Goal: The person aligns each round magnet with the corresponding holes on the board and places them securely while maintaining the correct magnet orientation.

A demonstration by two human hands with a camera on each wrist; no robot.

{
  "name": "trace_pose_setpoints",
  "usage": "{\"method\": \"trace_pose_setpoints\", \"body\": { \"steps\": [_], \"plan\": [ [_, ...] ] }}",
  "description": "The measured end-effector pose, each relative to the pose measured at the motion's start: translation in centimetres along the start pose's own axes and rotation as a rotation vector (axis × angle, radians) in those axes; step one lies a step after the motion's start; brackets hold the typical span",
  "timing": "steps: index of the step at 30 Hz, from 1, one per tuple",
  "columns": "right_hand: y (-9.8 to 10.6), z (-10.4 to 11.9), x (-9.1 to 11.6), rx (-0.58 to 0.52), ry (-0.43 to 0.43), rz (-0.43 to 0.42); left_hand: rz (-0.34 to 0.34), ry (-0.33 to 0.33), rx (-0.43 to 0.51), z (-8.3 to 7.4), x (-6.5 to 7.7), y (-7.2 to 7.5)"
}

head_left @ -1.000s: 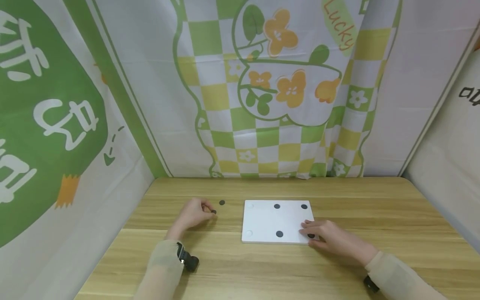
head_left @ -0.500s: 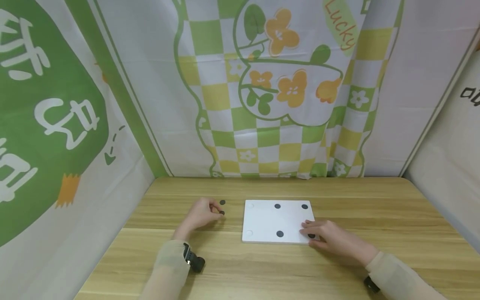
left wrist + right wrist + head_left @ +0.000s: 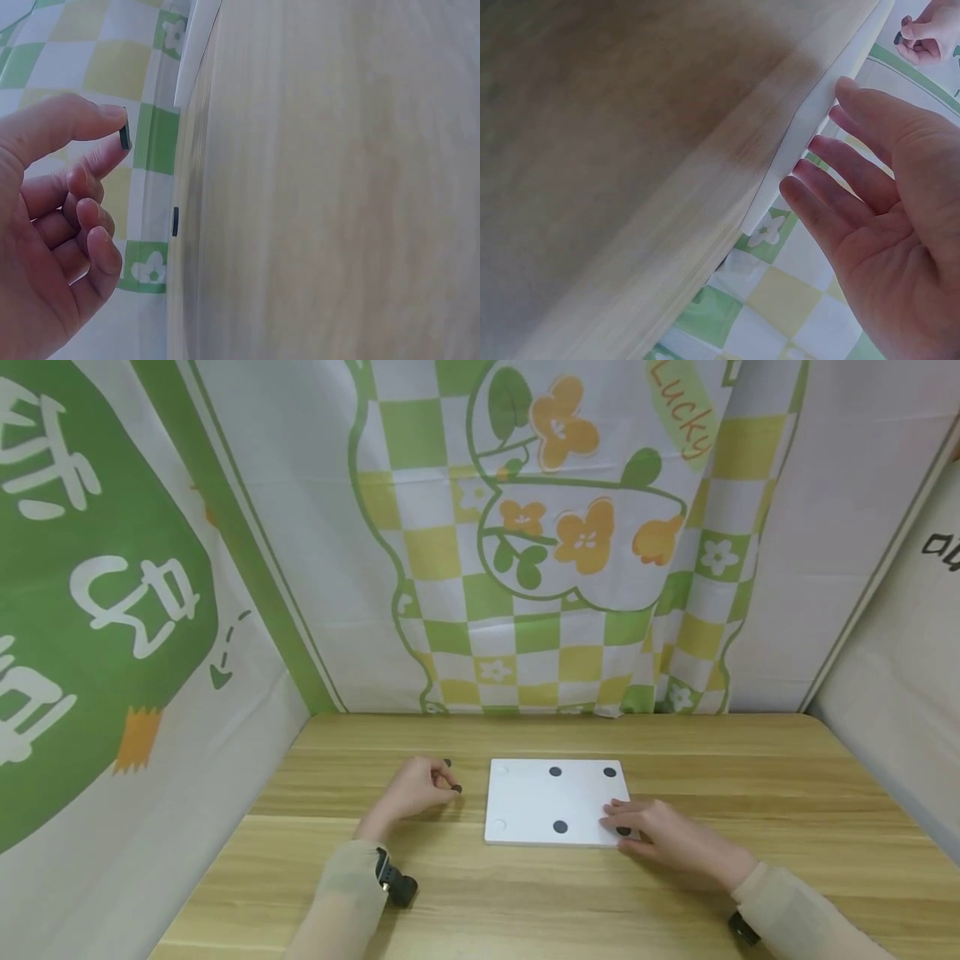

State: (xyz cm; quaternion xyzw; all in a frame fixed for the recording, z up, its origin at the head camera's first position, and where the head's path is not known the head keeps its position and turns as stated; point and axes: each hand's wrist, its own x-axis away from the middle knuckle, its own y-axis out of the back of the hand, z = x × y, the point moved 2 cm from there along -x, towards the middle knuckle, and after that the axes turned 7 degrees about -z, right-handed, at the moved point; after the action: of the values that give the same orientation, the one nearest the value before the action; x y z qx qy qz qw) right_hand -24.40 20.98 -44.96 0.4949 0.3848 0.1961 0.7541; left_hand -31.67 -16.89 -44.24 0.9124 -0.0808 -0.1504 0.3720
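Between thumb and index finger, my left hand (image 3: 414, 791) pinches a small black disc (image 3: 125, 137) on edge, above the table left of the white board (image 3: 525, 800). A second black disc (image 3: 175, 221) lies on the table just behind that hand, partly hidden by it in the head view. My right hand (image 3: 666, 837) rests on the board's right end, fingers extended and gripping nothing. Black discs (image 3: 560, 827) sit at several spots on the board's middle and right; the one at the lower right is partly covered by my right hand. At the left end are two pale round recesses (image 3: 501, 825).
The wooden table (image 3: 570, 902) runs back to a patterned cloth (image 3: 540, 643), with cloth walls on both sides. Each wrist wears a strap with a small black camera (image 3: 401, 889).
Holding the disc, my left hand has moved right toward the board and now partly covers the loose disc. The right hand and board have stayed in place.
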Motion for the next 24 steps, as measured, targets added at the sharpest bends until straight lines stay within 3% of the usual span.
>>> {"method": "trace_pose_setpoints", "body": {
  "steps": [10, 18, 24],
  "plan": [
    [0.0, -0.1, 0.0, -0.006, -0.021, 0.013, 0.029, 0.014, 0.000, -1.1, -0.3, -0.9],
    [0.1, 0.1, 0.0, -0.007, -0.023, 0.016, 0.083, -0.040, 0.014, -2.3, -0.1, -1.6],
    [0.1, 0.0, 0.0, -0.011, -0.020, 0.015, 0.105, -0.065, -0.003, -2.4, -0.3, -2.0]
  ]
}}
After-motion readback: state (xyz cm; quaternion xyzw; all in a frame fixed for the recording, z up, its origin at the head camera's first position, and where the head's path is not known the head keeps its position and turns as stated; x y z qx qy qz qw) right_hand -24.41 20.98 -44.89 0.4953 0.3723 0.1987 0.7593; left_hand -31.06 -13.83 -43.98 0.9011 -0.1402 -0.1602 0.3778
